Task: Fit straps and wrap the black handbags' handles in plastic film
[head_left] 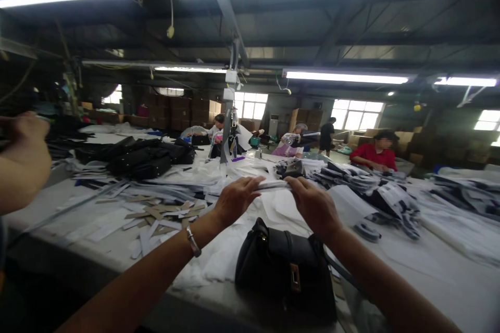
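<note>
Now 1 black handbag point(273, 265) is seen, 1 bracelet point(193, 242) is worn, 1 gold clasp point(295, 277) is shown, 4 people point(380, 153) are spotted

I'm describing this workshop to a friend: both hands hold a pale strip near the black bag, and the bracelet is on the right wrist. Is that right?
Not quite: the head view shows the bracelet on the left wrist. The left hand and right hand do hold the pale strip near the black bag.
</note>
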### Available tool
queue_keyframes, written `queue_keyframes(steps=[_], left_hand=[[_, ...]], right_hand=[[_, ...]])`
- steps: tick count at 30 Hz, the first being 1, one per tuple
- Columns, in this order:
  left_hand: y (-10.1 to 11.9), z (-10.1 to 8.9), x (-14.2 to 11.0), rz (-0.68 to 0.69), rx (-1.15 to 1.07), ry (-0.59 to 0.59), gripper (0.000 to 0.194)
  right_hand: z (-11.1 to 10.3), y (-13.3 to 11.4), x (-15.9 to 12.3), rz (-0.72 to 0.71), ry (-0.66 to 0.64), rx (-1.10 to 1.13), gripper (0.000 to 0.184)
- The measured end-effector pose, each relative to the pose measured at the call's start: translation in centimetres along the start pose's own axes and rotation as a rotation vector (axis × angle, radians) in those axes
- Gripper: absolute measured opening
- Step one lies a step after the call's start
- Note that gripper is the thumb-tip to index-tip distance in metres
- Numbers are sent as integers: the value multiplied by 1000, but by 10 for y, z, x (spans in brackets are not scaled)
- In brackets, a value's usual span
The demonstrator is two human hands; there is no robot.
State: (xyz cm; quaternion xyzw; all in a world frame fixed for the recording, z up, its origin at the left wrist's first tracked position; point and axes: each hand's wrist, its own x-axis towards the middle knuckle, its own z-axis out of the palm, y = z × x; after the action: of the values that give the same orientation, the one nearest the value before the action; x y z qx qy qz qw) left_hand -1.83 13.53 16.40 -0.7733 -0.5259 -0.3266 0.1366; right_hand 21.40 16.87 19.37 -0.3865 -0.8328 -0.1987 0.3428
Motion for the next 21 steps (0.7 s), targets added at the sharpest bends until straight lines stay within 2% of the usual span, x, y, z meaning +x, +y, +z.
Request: queue_keyframes(steps=[2,6,9,12,14,16,19,21], left_hand=[[-14,-12,-9,-69,24,37,54],[-45,-28,-39,-236,102,76,41],[-51,-50,-52,-325,178,136,44],[-52,-89,-51,-391,248,263,44],[-57,-118,-47,-424,314,391,41],[-65,-142,-43,-439,345,447,40],[-76,-162,-37,-451,359,500,33],[-76,-168,-32,-414,326,568,27]], right_hand=[[-10,13,9,56,50,10,34],[-30,36,18,90,120,60,33],[-32,49,14,90,110,86,33],[-16,63,-13,109,35,79,33],[1,72,-47,121,-56,74,32],[19,81,-84,118,-158,93,31],[30,89,-121,100,-235,148,31],[21,85,-120,87,-270,216,41]])
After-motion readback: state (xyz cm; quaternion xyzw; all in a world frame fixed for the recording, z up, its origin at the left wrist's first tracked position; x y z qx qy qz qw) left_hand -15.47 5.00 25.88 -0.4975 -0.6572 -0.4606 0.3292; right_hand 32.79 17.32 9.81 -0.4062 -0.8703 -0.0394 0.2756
